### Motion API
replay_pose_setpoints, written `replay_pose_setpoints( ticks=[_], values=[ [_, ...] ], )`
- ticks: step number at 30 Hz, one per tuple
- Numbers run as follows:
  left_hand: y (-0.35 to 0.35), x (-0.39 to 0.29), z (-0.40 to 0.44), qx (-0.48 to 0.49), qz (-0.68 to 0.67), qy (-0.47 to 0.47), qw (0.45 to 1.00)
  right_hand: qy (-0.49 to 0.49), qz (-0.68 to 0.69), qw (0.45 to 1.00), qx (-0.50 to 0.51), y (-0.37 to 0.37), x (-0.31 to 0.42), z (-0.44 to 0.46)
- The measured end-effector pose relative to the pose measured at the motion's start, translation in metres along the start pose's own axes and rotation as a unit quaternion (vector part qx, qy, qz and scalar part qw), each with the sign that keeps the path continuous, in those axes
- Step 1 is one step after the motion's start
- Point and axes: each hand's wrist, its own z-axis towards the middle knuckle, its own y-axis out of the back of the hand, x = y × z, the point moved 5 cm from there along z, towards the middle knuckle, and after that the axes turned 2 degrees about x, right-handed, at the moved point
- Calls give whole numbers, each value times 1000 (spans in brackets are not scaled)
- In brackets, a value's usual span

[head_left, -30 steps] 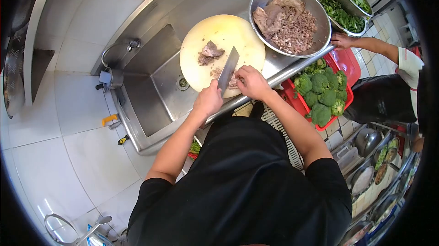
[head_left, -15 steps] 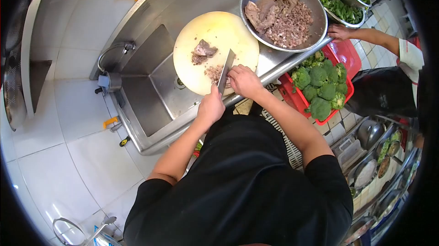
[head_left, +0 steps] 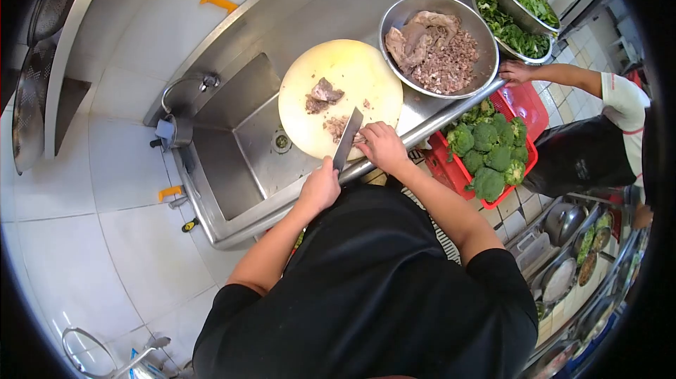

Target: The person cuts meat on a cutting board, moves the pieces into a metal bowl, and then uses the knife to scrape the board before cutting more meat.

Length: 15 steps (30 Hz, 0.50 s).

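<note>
My left hand (head_left: 320, 186) is wrapped round the handle of a cleaver (head_left: 348, 141), its blade angled over the near edge of a round cutting board (head_left: 366, 69). Fingers of my right hand (head_left: 382, 146) are curled beside the blade, holding a piece of cooked meat (head_left: 360, 137) that they partly cover. Chopped meat (head_left: 335, 126) lies left of the blade. Farther back on the board sits a bigger chunk of meat (head_left: 325, 91), apart from both hands.
The board bridges the sink (head_left: 239, 132) edge. A steel bowl (head_left: 486, 37) of diced and whole meat stands behind it. Right are a red basket (head_left: 533, 159) of broccoli (head_left: 498, 157) and bowls of leafy greens (head_left: 517, 30). A co-worker's hand (head_left: 516, 72) touches the counter edge.
The view has shifted, so the board and bowl appear slightly lower and to the right. Both hands stay at the board's near edge, the cleaver still close to the right fingers.
</note>
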Motion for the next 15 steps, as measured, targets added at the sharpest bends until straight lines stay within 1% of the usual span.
replay_pose_setpoints(
  ticks=[3,6,9,12,15],
  values=[
    [6,13,0,9,16,3,1000,-18,-4,999,-33,-6,3,-2],
    [18,25,17,5,13,-7,1000,-86,-8,995,-41,-17,3,5],
    [29,30,31,12,21,-29,999,-105,-38,992,-63,-20,13,8],
    [36,34,37,22,23,-53,998,-102,-65,991,-64,-14,27,5],
    [36,32,37,33,18,-73,997,-134,-28,986,-96,-3,36,4]
  ],
)
